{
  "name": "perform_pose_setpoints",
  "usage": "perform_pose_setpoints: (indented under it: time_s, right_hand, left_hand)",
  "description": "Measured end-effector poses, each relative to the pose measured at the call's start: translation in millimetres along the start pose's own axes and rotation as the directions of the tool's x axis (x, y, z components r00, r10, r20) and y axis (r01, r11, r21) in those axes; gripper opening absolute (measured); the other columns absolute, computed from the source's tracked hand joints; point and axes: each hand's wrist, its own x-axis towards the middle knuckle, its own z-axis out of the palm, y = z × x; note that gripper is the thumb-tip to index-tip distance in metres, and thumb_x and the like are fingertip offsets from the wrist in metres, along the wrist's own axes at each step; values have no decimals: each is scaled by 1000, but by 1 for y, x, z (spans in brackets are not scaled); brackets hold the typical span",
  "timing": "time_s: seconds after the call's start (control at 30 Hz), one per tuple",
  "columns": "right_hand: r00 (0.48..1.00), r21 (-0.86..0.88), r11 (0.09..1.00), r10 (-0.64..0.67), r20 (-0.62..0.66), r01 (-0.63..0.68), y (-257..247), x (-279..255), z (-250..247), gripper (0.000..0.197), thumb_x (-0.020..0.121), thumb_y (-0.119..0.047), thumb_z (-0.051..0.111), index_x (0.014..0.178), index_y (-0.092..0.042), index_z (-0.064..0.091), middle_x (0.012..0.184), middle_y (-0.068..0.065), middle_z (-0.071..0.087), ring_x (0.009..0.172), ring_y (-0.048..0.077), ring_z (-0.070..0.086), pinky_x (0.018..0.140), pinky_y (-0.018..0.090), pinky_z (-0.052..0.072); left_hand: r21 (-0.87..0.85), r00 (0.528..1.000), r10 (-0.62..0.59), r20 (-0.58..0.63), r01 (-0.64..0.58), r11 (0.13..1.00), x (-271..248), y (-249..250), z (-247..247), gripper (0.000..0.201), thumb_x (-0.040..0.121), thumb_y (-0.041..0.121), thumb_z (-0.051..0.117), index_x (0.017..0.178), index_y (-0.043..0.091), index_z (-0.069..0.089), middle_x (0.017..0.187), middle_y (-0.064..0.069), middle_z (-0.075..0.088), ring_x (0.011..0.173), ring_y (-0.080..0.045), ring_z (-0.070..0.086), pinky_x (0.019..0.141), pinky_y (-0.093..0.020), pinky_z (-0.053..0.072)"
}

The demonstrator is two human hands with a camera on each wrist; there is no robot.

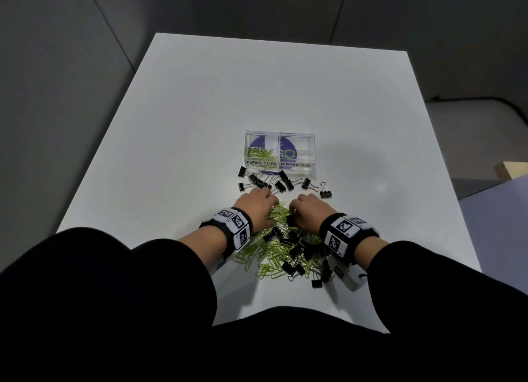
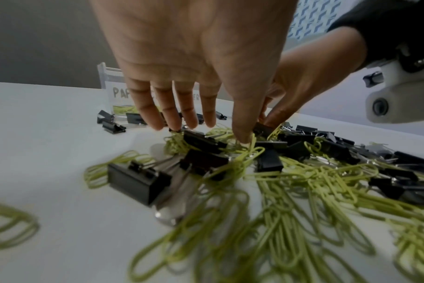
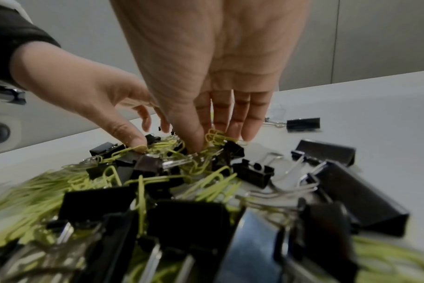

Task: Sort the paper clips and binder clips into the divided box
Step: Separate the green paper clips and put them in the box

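Note:
A mixed pile (image 1: 285, 247) of green paper clips (image 2: 303, 191) and black binder clips (image 3: 253, 175) lies on the white table, in front of me. Both hands reach into its far edge. My left hand (image 1: 258, 207) has its fingers (image 2: 170, 114) spread and fairly straight, and the thumb tip (image 2: 242, 136) touches green clips. My right hand (image 1: 307, 210) points down, its thumb and fingertips closing on a small bunch of paper clips (image 3: 214, 136). Beyond stands the clear divided box (image 1: 310, 153), labelled PAPER CLIPS and BINDER CLIPS. Green clips (image 1: 258, 154) lie in its left compartment.
Several loose binder clips (image 1: 268, 180) lie in a row between the box and my hands, and one (image 1: 325, 191) lies apart at the right. The white table (image 1: 200, 110) stretches bare behind and beside the box. Its near edge is at my lap.

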Motion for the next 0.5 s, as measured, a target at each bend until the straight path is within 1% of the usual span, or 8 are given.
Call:
perform_pose_setpoints:
  time_s: [0.1, 0.2, 0.27, 0.33, 0.43, 0.5]
  right_hand:
    - [1000, 19, 1000, -11, -22, 11, 0, -3, 3, 27, 88, -13, 52, 114, -4, 55, 121, 16, 50, 112, 33, 47, 91, 42, 46]
    - [1000, 18, 1000, -21, -18, 22, 1, -2, 3, 24, 87, -11, 52, 109, -2, 56, 117, 18, 52, 109, 34, 49, 89, 40, 45]
    - [1000, 11, 1000, -25, 5, 25, 1, -3, 2, 22, 89, -10, 50, 108, -3, 57, 116, 17, 54, 108, 34, 49, 88, 39, 43]
    - [999, -26, 998, -51, -18, 50, 3, -6, 1, 25, 91, -15, 48, 113, -6, 57, 117, 14, 56, 109, 32, 50, 88, 38, 42]
    - [990, -70, 993, -97, -105, 90, 3, -12, -1, 33, 92, -28, 47, 122, -14, 53, 122, 8, 56, 112, 28, 50, 92, 37, 40]
    - [988, -75, 992, -109, -112, 101, -1, -14, -3, 38, 92, -37, 48, 123, -14, 51, 122, 8, 57, 113, 27, 50, 92, 37, 40]
  left_hand:
    - [22, 999, -24, 38, 23, 1000, 5, 8, -2, 47, 85, 34, 61, 126, 15, 47, 129, -9, 45, 117, -28, 45, 93, -38, 42]
    - [77, 997, -43, 64, 38, 996, 10, 13, -5, 42, 87, 29, 60, 124, 13, 48, 128, -10, 48, 119, -28, 45, 95, -38, 41]
    - [98, 996, -48, 71, 41, 994, 12, 14, -7, 36, 89, 23, 56, 123, 13, 49, 127, -9, 52, 119, -28, 46, 96, -38, 40]
    - [90, 997, -39, 70, 32, 995, 12, 13, -7, 33, 90, 21, 53, 122, 14, 50, 125, -8, 55, 119, -28, 47, 96, -38, 39]
    - [30, 998, -20, 55, 19, 999, 9, 7, -7, 38, 89, 28, 56, 124, 18, 49, 127, -7, 51, 119, -26, 46, 95, -38, 41]
    - [-9, 999, -41, 35, 41, 999, 5, 0, -9, 42, 87, 36, 58, 123, 18, 49, 127, -6, 48, 118, -25, 46, 93, -38, 43]
